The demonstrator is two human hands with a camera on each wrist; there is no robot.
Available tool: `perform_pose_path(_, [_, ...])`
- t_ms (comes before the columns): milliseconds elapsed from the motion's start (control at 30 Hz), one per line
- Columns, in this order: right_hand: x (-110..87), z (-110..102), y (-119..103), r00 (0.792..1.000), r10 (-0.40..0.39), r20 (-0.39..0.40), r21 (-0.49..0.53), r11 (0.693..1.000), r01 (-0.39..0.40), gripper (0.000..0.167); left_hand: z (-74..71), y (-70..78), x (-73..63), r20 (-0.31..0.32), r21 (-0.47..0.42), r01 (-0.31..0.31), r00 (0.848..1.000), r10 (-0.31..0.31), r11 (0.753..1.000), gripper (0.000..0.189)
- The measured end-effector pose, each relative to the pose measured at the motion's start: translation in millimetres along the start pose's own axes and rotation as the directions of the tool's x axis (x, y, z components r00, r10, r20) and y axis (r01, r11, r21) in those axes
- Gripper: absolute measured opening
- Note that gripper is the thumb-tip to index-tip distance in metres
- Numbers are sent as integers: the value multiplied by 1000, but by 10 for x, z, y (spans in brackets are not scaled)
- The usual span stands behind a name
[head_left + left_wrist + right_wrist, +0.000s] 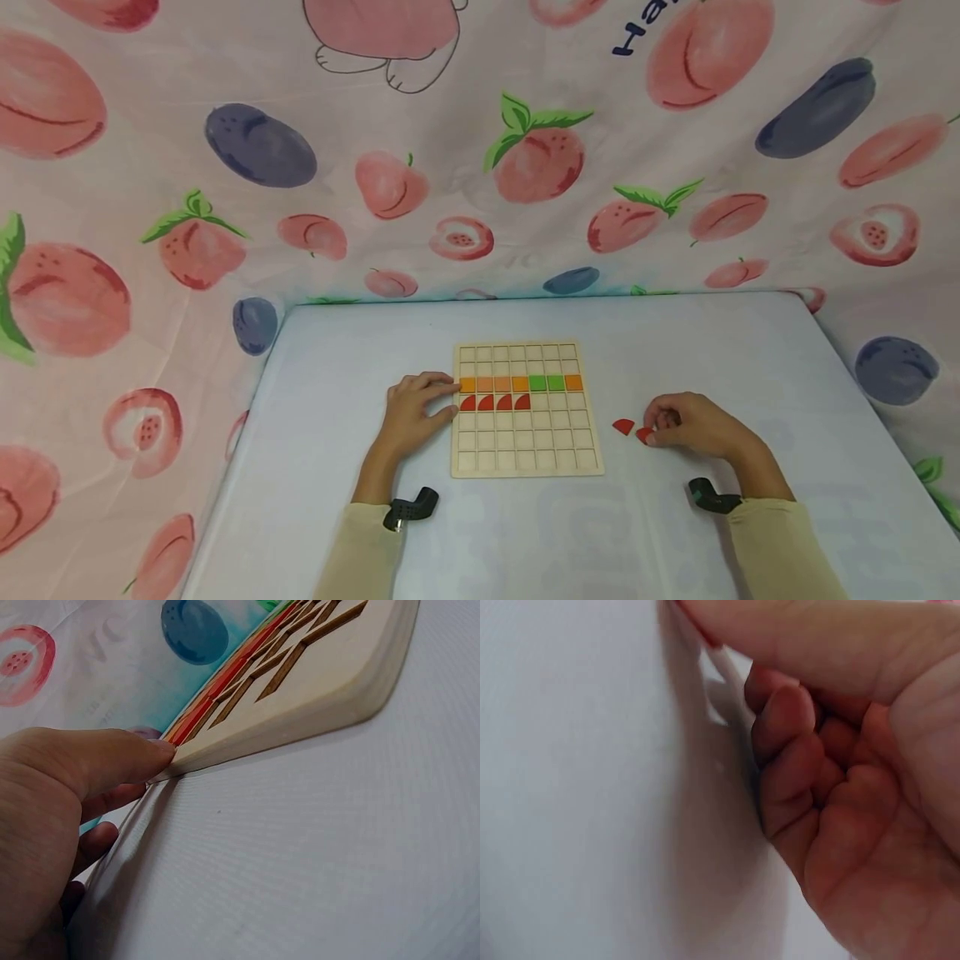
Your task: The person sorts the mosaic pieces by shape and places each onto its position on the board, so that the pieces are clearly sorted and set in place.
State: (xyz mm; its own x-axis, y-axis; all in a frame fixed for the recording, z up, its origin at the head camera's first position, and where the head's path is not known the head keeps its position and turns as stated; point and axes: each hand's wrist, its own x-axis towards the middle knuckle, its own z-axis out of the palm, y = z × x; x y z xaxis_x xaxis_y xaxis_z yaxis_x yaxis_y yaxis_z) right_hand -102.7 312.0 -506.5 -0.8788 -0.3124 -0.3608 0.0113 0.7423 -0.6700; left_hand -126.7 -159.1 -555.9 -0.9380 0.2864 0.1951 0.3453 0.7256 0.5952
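Note:
A square wooden grid board (525, 461) lies on the white table. One of its rows holds orange and green square tiles (537, 383), and the row below has several red quarter-circle pieces (486, 403) at its left. My left hand (412, 412) rests at the board's left edge; in the left wrist view its thumb (124, 759) touches the rim. To the right of the board, my right hand (693, 427) pinches a red quarter-circle piece (642, 435) between thumb and finger, low over the table. Another red quarter-circle (622, 427) lies just left of it.
The table (540, 542) is covered in white cloth. Behind and beside it hangs a curtain (420, 125) printed with fruit. A black wrist camera (412, 507) sits on the left wrist and another black camera (711, 497) on the right.

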Motion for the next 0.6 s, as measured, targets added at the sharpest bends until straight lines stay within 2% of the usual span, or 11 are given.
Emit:
perform_pose_path(200, [-31,-22,52,1000,-22,6,71,997,21,17,6,-2,3,-2,6,-2,1000,2,1000,35])
perform_pose_path(467, [50,-23,-14,999,-21,-39,12,1000,21,15,-11,22,3,6,-16,4,1000,-4,1000,35])
perform_pose_path(600, [102,-17,-68,997,-30,-78,26,999,32,14,-16,21,10,25,-10,26,999,-25,1000,35])
